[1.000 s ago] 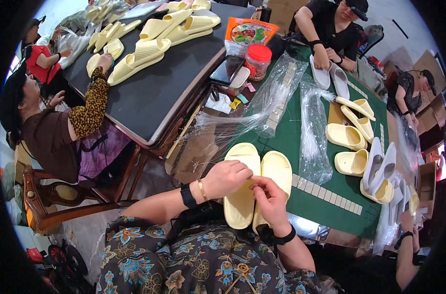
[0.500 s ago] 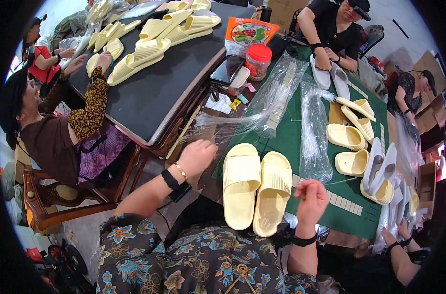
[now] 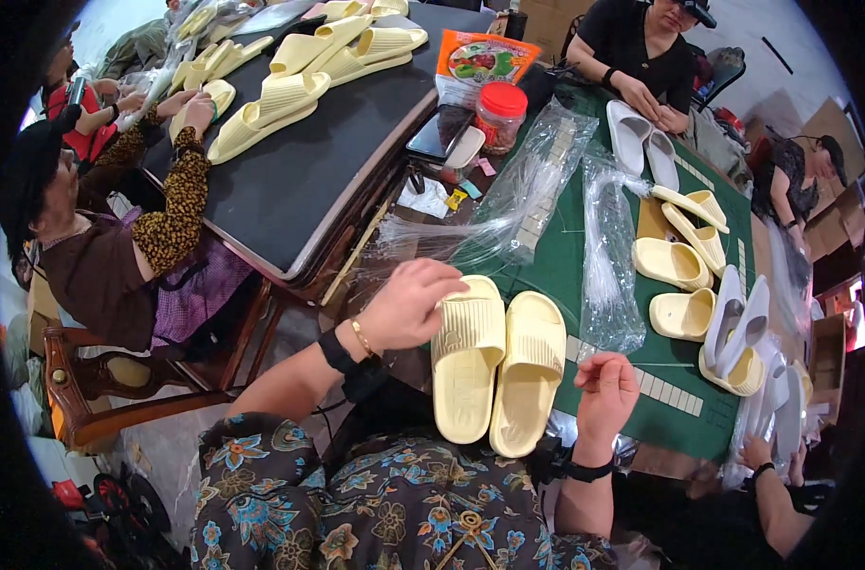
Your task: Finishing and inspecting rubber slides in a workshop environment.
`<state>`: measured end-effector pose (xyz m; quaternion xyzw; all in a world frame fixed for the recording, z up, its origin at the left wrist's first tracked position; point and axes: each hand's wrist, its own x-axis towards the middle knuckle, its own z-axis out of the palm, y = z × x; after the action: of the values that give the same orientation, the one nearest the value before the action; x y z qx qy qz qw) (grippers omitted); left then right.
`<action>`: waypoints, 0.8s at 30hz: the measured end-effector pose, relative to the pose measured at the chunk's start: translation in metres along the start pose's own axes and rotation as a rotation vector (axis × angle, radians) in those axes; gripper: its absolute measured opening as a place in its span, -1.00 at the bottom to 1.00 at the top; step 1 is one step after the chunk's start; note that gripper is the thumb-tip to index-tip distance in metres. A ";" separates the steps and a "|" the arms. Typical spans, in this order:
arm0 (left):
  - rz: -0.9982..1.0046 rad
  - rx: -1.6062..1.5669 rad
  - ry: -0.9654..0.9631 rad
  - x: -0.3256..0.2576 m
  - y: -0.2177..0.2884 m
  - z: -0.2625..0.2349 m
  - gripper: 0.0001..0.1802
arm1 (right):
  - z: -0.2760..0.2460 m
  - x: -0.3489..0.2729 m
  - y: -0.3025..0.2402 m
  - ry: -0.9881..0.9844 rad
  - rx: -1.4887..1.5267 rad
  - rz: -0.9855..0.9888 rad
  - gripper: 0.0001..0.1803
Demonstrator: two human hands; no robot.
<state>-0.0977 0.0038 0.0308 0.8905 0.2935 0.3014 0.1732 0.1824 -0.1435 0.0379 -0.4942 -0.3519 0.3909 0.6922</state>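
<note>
A pair of pale yellow slippers stands before me at the table's near edge, the left slipper [image 3: 468,366] and the right slipper [image 3: 527,370] side by side with toes pointing away. My left hand [image 3: 413,302] is at the toe end of the left slipper, its fingers bent together at the strap's upper left; what they hold, if anything, is too fine to make out. To the right of the pair, my right hand [image 3: 605,389] is raised with curled, pinched fingers, and anything in them is hidden. Bundles of fine clear strands [image 3: 432,236] lie beyond the slippers.
The table has a green mat [image 3: 675,439]. Clear plastic bags [image 3: 611,304], yellow slippers [image 3: 675,264] and grey slippers [image 3: 736,323] lie on its right. A red-lidded jar [image 3: 500,116] and a phone [image 3: 440,133] stand farther off. A co-worker [image 3: 81,256] sits left at a black table [image 3: 300,190].
My left hand has moved right and slightly up to the left slipper's toe. My right hand stays nearly in place. Across the table, a co-worker's hand has withdrawn from the grey slippers.
</note>
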 end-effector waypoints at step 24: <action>-0.082 0.170 -0.396 0.052 -0.060 0.048 -0.76 | -0.002 -0.005 -0.016 -0.068 -0.014 -0.001 -0.70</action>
<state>-0.0588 0.0761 -0.0121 0.9311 0.3139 0.0874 0.1637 0.1848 -0.1516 0.0520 -0.4851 -0.3783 0.4047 0.6765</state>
